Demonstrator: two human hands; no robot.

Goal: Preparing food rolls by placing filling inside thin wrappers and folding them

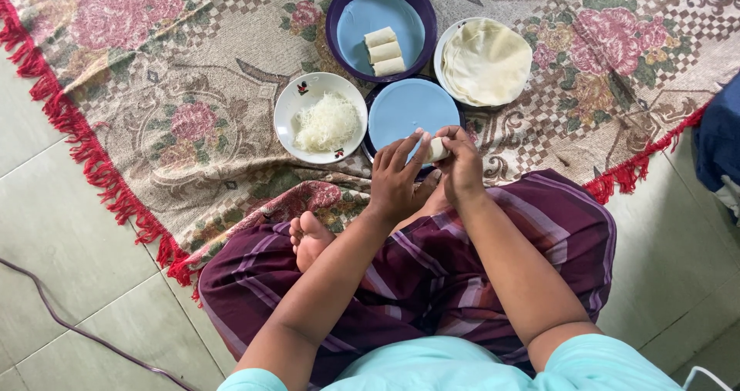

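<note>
**Roll pinched between both hands**

Head view: the left hand (397, 179) and right hand (461, 167) together grip a small roll (438, 149). Just beyond lies a blue plate (408, 106); farther off, a bowl (339, 9) holds three rolls, a white dish (287, 106) holds noodles (327, 121), and another plate (441, 52) holds wrappers (486, 61).

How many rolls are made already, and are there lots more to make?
Done: three finished rolls lie in the purple bowl. In hand: the left hand and right hand hold one more roll over the blue plate. Left: a stack of wrappers and a white dish of pale shredded filling, so probably many more.
</note>
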